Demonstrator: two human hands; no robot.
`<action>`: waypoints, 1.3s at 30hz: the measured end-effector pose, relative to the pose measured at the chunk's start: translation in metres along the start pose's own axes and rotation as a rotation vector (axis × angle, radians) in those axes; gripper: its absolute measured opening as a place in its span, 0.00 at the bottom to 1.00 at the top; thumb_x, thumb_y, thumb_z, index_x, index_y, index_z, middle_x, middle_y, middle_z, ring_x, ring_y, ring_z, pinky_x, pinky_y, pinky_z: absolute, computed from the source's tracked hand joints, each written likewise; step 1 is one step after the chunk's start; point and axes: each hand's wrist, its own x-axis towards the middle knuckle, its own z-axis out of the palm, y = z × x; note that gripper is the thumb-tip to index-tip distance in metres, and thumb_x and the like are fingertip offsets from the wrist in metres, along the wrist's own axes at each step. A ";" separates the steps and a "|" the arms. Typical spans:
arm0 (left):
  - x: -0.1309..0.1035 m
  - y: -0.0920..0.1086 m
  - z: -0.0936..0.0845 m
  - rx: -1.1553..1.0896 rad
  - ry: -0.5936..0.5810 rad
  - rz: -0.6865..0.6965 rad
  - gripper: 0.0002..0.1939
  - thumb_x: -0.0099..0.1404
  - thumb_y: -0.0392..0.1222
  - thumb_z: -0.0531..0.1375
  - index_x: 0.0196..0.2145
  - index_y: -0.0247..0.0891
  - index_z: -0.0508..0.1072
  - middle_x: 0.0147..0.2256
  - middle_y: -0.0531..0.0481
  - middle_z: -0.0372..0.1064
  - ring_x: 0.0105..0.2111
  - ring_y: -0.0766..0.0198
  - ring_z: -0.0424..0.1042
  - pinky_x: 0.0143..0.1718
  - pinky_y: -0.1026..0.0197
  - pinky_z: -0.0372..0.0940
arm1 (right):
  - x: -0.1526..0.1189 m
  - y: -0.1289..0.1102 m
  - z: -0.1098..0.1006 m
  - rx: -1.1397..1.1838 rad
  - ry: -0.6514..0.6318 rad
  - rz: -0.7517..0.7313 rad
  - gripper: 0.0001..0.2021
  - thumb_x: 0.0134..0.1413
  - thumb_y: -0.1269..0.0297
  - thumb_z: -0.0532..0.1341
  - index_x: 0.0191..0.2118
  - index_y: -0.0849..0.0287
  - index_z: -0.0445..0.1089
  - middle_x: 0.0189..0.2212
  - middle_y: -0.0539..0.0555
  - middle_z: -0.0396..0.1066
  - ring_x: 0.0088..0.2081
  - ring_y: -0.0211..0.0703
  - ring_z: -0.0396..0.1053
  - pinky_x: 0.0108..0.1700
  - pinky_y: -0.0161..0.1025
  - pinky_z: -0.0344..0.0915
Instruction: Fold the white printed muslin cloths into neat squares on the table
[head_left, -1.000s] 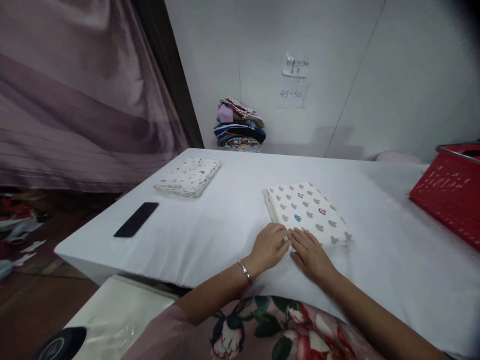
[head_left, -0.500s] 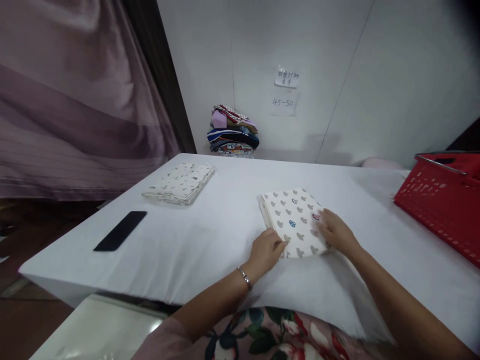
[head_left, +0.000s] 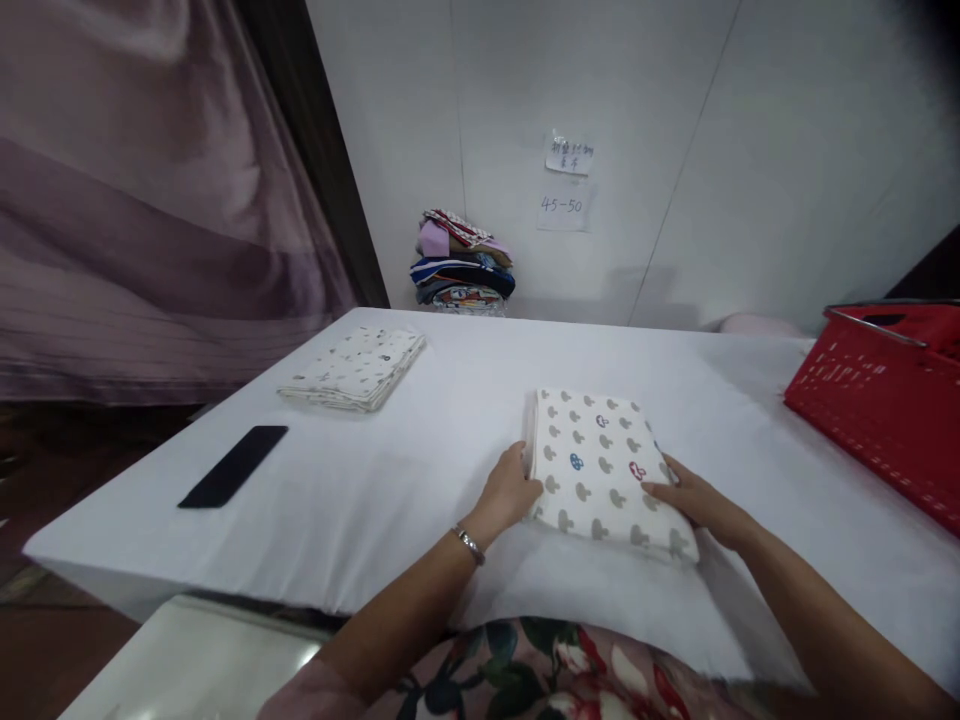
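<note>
A folded white cloth printed with grey mushrooms and a few blue and red ones lies in front of me, turned slightly askew. My left hand grips its left edge, thumb on top and the other fingers partly hidden behind the side. On the right edge, my right hand has its thumb over the top face, with its fingers down the side and mostly out of sight. Whether the cloth is slightly raised from the white table I cannot tell.
Another folded white cloth with small prints lies at the table's far left. Nearer stands out a flat black strip. A pile of folded fabrics is by the wall, and a red basket sits at the right.
The mushroom-print cloth has turned clockwise and its near right corner has come closer to me. My left hand moved to its left side; my right hand slid lower, gripping the right edge.
</note>
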 end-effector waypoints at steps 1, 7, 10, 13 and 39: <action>0.001 -0.002 -0.003 -0.009 -0.005 -0.024 0.36 0.51 0.36 0.59 0.58 0.38 0.57 0.55 0.40 0.62 0.44 0.57 0.70 0.40 0.61 0.64 | -0.007 0.003 0.001 0.041 -0.050 0.012 0.45 0.43 0.49 0.67 0.65 0.53 0.49 0.50 0.61 0.70 0.43 0.55 0.73 0.41 0.48 0.72; 0.006 0.002 -0.003 -0.009 0.010 -0.064 0.33 0.54 0.43 0.60 0.58 0.40 0.58 0.50 0.43 0.67 0.43 0.57 0.71 0.41 0.61 0.63 | -0.006 0.008 -0.003 0.113 0.046 0.131 0.55 0.47 0.44 0.63 0.68 0.57 0.25 0.51 0.64 0.69 0.38 0.54 0.74 0.33 0.46 0.73; 0.009 0.007 0.003 0.011 0.034 -0.049 0.35 0.54 0.50 0.61 0.58 0.39 0.58 0.50 0.41 0.68 0.45 0.55 0.70 0.41 0.60 0.63 | 0.015 0.000 -0.006 0.167 0.098 0.120 0.54 0.47 0.44 0.63 0.68 0.56 0.27 0.54 0.64 0.66 0.42 0.54 0.73 0.35 0.44 0.73; 0.012 0.009 0.009 0.018 0.028 -0.044 0.37 0.53 0.48 0.62 0.58 0.37 0.57 0.50 0.39 0.67 0.46 0.54 0.70 0.43 0.60 0.62 | 0.038 -0.009 -0.003 0.210 0.148 0.113 0.55 0.45 0.47 0.65 0.68 0.58 0.29 0.57 0.66 0.61 0.47 0.55 0.71 0.39 0.44 0.73; 0.080 -0.013 -0.083 0.604 -0.038 -0.050 0.29 0.62 0.64 0.46 0.41 0.38 0.72 0.47 0.40 0.71 0.46 0.49 0.69 0.44 0.55 0.62 | 0.088 -0.034 0.037 -0.483 0.093 -0.238 0.27 0.54 0.54 0.56 0.57 0.63 0.64 0.49 0.60 0.70 0.49 0.51 0.68 0.53 0.45 0.62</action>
